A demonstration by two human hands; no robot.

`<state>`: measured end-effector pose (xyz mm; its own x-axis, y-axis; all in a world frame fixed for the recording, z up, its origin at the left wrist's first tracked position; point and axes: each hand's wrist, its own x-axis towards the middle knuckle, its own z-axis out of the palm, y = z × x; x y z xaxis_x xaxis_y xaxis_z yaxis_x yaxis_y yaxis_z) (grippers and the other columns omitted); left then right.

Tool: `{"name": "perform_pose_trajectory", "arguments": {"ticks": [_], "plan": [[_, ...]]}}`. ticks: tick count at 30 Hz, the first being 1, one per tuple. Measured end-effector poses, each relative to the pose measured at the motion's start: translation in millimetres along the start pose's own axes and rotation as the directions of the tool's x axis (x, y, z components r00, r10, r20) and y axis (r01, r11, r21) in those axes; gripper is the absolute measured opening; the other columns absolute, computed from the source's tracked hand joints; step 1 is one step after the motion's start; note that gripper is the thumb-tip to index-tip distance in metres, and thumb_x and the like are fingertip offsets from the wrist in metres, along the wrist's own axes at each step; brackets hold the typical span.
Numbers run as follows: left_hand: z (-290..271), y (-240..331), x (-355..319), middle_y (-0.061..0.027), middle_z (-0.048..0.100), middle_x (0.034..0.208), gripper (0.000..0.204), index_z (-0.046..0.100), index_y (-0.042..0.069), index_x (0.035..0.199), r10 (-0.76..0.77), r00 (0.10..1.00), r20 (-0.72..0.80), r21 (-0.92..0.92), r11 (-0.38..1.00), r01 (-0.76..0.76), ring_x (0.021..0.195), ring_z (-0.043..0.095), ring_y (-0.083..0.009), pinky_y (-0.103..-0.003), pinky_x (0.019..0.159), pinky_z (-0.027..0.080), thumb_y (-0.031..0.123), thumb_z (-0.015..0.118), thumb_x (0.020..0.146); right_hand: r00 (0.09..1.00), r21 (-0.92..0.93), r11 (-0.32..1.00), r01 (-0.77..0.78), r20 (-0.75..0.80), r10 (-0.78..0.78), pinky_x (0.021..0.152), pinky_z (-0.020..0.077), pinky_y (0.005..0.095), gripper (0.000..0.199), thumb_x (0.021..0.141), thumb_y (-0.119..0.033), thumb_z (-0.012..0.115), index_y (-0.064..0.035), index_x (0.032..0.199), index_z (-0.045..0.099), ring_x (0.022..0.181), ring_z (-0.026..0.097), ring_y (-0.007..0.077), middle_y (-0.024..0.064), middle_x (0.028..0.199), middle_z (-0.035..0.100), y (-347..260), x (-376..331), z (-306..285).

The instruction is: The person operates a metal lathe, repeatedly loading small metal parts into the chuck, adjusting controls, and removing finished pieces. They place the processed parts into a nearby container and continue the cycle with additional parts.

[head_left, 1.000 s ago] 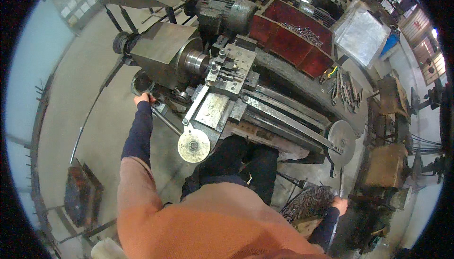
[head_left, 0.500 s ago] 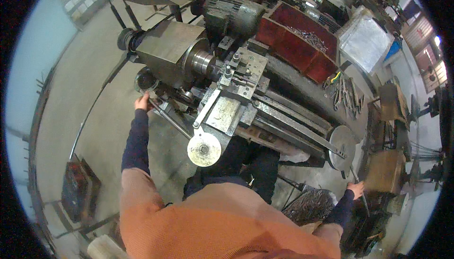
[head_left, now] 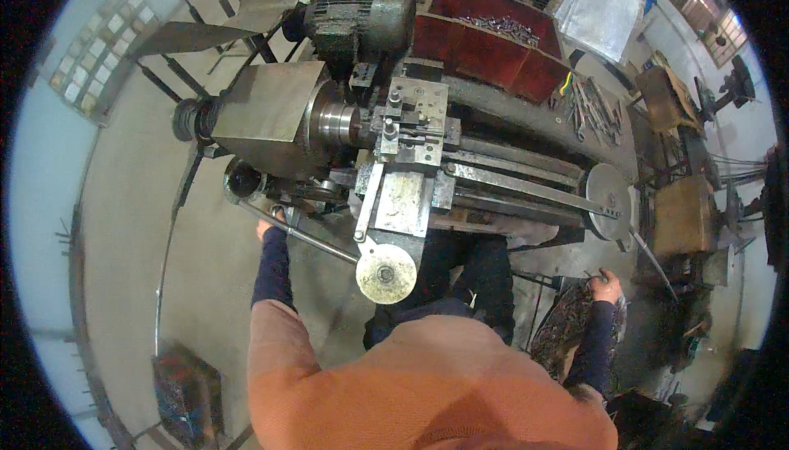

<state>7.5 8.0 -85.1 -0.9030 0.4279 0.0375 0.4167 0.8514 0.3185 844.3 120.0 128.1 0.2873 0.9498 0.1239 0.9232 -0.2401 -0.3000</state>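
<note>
The left hand (head_left: 269, 225), grip unclear, is by the long grey steel rod (head_left: 319, 243) slanting far-left to near-right. The right hand (head_left: 606, 287), fingers curled, contents unclear, is left of the thin steel lever (head_left: 654, 263) pointing near-right from the round grey metal disc (head_left: 606, 182).

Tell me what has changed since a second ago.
The right hand has let go of the metal lever, which has swung out to the right. The left hand has shifted rightward and toward the body, by the steel rod. The red box and wrenches stayed in place.
</note>
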Motion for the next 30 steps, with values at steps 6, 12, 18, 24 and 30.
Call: {"name": "perform_pose_trajectory", "arguments": {"ticks": [6, 12, 18, 24, 30], "plan": [[0, 16, 6, -0.0176, 0.061, 0.100, 0.049, 0.058, 0.002, 0.099, -0.045, 0.900, 0.434, 0.116, 0.993, -0.007, 0.095, 0.058, -0.0310, -0.040, 0.081, 0.046, 0.043, 0.061, 0.071, 0.967, 0.077, 0.969, 0.235, -0.118, -0.225, 0.077, 0.0463, 0.0372, 0.037, 0.057, -0.018, 0.062, -0.0056, 0.092, 0.066, 0.084, 0.061, 0.0315, 0.0185, 0.086, 0.063, -49, 42, -25], [-71, 11, -1, -0.0169, 0.061, 0.098, 0.045, 0.058, 0.005, 0.102, 0.087, 0.921, 0.380, 0.282, 0.937, -0.205, 0.091, 0.059, -0.0298, -0.041, 0.078, 0.047, 0.035, 0.066, 0.070, 0.758, 0.261, 0.713, 0.651, -0.179, -0.627, 0.079, 0.0460, 0.0356, 0.036, 0.058, -0.013, 0.061, -0.0045, 0.094, 0.063, 0.086, 0.059, 0.0301, 0.0151, 0.091, 0.062, -210, 80, -64], [-174, -9, -3, -0.0175, 0.062, 0.073, 0.034, 0.061, 0.007, 0.100, 0.392, 0.916, 0.088, -0.178, 0.911, -0.373, 0.068, 0.061, -0.0309, -0.039, 0.062, 0.048, 0.030, 0.060, 0.075, 0.282, 0.458, 0.136, 0.878, -0.267, -0.922, 0.071, 0.0458, 0.0376, 0.035, 0.056, -0.015, 0.066, -0.0048, 0.089, 0.062, 0.079, 0.055, 0.0315, 0.0127, 0.083, 0.060, -407, 44, -52], [-351, -87, 2, -0.0153, 0.062, 0.097, 0.038, 0.056, 0.006, 0.109, 0.175, 0.931, -0.322, 0.062, 0.985, -0.164, 0.090, 0.060, -0.0313, -0.039, 0.075, 0.047, 0.034, 0.049, 0.084, 0.140, 0.278, 0.201, 0.939, 0.224, -0.964, 0.074, 0.0483, 0.0362, 0.030, 0.055, -0.020, 0.062, -0.0037, 0.079, 0.066, 0.078, 0.059, 0.0311, 0.0140, 0.082, 0.064, -556, -14, -7], [-323, -84, -61, -0.0165, 0.062, 0.090, 0.052, 0.062, 0.011, 0.096, -0.155, 0.955, -0.251, 0.213, 0.954, 0.211, 0.085, 0.059, -0.0357, -0.044, 0.071, 0.045, 0.055, 0.036, 0.084, 0.229, 0.208, 0.302, 0.930, 0.312, -0.922, 0.072, 0.0499, 0.0367, 0.032, 0.054, -0.022, 0.062, -0.0027, 0.079, 0.067, 0.075, 0.063, 0.0309, 0.0183, 0.078, 0.064, -573, -15, 10]]}}
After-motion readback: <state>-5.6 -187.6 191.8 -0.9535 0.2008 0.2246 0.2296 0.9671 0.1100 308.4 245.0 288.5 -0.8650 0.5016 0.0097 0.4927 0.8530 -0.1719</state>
